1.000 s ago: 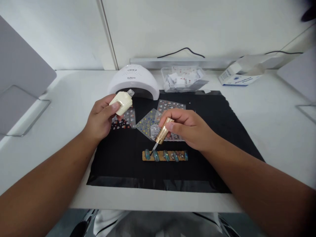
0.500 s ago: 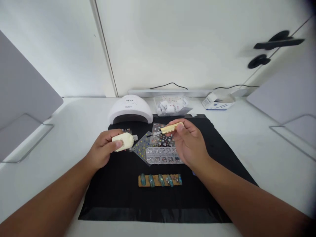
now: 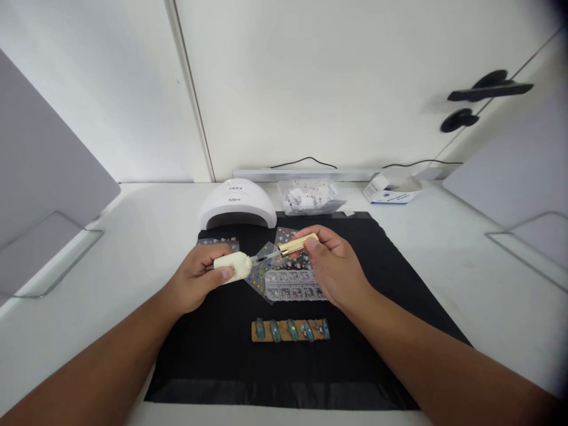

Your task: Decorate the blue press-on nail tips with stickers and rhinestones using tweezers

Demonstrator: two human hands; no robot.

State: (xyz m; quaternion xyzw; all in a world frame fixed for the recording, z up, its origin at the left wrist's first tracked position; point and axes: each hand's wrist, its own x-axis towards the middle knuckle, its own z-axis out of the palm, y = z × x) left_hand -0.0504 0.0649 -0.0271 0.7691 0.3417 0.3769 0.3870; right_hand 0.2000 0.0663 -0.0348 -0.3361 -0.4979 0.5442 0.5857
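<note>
A cream bottle (image 3: 235, 266), tilted on its side, is in my left hand (image 3: 193, 281), its clear neck pointing right. My right hand (image 3: 335, 266) pinches a gold brush cap (image 3: 298, 244). The dark brush tip is at the bottle's neck; whether it is inside I cannot tell. Below and nearer to me, a cardboard strip (image 3: 281, 332) carries several teal false nails. Behind my right fingers lies a clear compartment case (image 3: 288, 286) of small gems, partly covered by that hand, with sticker sheets (image 3: 257, 277) beside it.
On the white table (image 3: 146, 213), a white nail lamp (image 3: 237, 201) stands at the back. Right of it are a clear tub (image 3: 309, 198) of packets and a small white box (image 3: 393, 189). A black mat (image 3: 266, 370) lies under the hands.
The bottle has moved right and the brush left and down, so the brush tip now meets the bottle's neck. The whole view has shifted slightly.
</note>
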